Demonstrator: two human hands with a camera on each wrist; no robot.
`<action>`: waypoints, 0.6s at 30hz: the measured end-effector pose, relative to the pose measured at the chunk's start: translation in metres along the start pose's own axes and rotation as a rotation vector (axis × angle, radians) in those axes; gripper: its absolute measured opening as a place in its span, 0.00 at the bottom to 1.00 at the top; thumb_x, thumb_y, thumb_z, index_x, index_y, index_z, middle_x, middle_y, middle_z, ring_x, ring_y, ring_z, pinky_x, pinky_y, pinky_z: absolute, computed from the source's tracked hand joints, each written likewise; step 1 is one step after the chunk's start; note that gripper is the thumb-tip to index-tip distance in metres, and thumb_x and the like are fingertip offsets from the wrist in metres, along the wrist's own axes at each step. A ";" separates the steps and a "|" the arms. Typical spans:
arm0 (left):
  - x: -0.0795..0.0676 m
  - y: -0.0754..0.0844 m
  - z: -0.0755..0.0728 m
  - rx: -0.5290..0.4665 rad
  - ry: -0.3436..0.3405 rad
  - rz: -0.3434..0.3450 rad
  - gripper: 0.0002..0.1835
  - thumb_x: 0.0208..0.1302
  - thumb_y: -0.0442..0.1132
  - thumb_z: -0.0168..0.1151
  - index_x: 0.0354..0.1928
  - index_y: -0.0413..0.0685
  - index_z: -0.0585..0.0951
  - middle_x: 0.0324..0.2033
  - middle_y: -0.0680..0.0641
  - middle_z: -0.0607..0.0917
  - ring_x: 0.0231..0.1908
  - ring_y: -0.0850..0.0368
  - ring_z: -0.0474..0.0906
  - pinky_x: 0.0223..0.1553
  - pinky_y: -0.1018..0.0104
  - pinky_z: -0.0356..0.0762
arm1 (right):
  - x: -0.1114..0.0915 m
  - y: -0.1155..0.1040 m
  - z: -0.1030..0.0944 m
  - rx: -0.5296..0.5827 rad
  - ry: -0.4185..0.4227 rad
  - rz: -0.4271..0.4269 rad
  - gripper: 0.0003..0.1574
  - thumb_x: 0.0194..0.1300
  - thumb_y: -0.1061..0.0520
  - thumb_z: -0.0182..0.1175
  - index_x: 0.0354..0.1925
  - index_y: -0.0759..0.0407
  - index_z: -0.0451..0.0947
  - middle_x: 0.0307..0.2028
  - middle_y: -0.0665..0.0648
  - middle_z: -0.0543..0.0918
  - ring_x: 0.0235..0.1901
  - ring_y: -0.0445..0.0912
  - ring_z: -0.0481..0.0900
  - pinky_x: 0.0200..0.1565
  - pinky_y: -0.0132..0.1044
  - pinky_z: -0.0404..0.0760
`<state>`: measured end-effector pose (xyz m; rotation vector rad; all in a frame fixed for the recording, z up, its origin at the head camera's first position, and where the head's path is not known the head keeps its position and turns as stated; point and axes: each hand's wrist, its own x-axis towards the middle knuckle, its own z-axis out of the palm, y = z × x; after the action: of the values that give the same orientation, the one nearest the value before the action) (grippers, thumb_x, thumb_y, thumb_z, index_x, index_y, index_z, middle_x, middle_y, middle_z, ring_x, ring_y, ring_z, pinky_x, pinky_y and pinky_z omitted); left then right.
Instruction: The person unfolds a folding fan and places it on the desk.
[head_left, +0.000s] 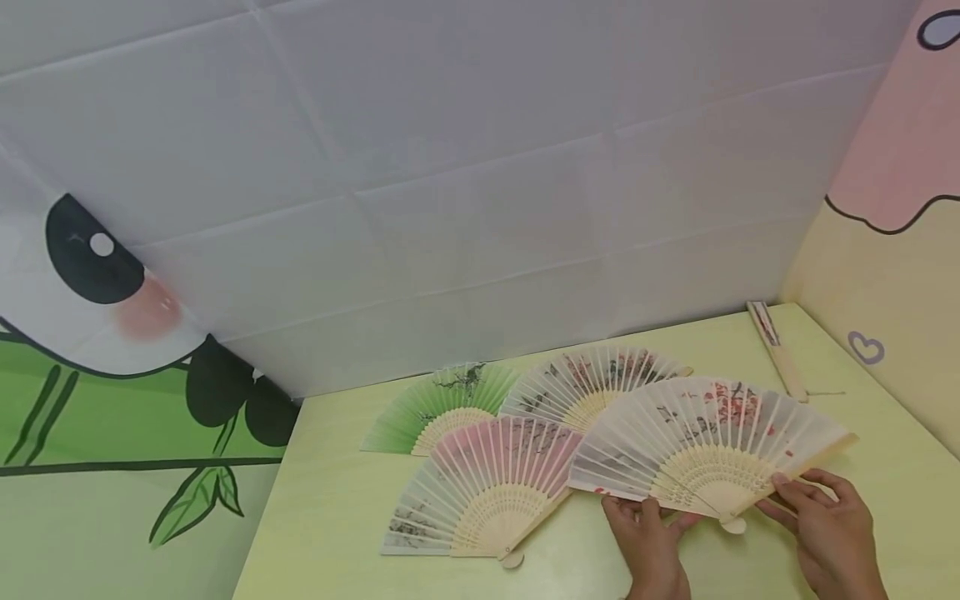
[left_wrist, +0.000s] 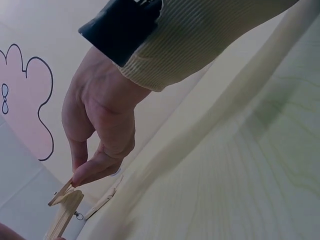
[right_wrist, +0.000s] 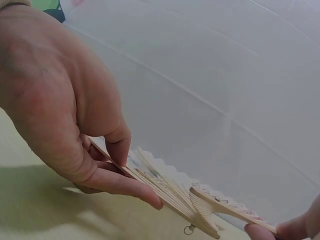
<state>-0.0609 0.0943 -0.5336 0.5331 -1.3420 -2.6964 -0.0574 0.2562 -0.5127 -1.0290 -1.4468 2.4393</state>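
Observation:
A spread white folding fan point(head_left: 637, 429) with red blossoms is held tilted over the table's front right. My left hand point(head_left: 647, 537) pinches its lower left edge stick. At the other edge, my right hand point(head_left: 836, 521) grips the right guard stick near the pivot. The left wrist view shows the right hand point(left_wrist: 102, 120) with its fingertips on the wooden guard point(left_wrist: 60, 192). In the right wrist view, the left hand point(right_wrist: 70, 105) has thumb and fingers on the opposite edge; a small metal ring point(right_wrist: 188, 230) hangs at the pivot.
Left of the held fan lie three open fans: pink-and-white point(head_left: 502, 467), green point(head_left: 442, 408) and white floral point(head_left: 555, 387); they overlap or lie close. A folded fan point(head_left: 776, 350) rests at the back right of the pale yellow-green table point(head_left: 315, 500). White panels point(head_left: 487, 208) stand behind.

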 end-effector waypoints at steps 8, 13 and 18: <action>-0.002 -0.006 0.001 -0.016 0.083 0.007 0.21 0.72 0.22 0.50 0.63 0.35 0.59 0.49 0.37 0.80 0.41 0.46 0.81 0.35 0.49 0.89 | 0.003 0.000 0.000 -0.009 0.059 0.079 0.20 0.77 0.67 0.57 0.51 0.50 0.58 0.30 0.47 0.79 0.31 0.38 0.87 0.41 0.32 0.89; -0.004 -0.008 0.002 -0.036 0.092 0.015 0.22 0.73 0.22 0.49 0.64 0.35 0.58 0.51 0.36 0.80 0.41 0.45 0.81 0.35 0.48 0.88 | 0.003 0.001 -0.001 -0.022 0.070 0.096 0.19 0.77 0.68 0.55 0.51 0.51 0.57 0.31 0.49 0.78 0.31 0.38 0.87 0.42 0.31 0.89; -0.006 -0.007 0.003 -0.072 0.106 0.010 0.29 0.72 0.21 0.48 0.71 0.37 0.54 0.57 0.32 0.76 0.46 0.43 0.81 0.40 0.42 0.88 | 0.006 0.002 -0.005 -0.047 0.076 0.107 0.18 0.78 0.69 0.53 0.51 0.53 0.55 0.36 0.51 0.75 0.32 0.37 0.87 0.44 0.31 0.89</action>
<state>-0.0562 0.1024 -0.5357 0.6494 -1.2137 -2.6552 -0.0589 0.2613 -0.5183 -1.2254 -1.4673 2.4191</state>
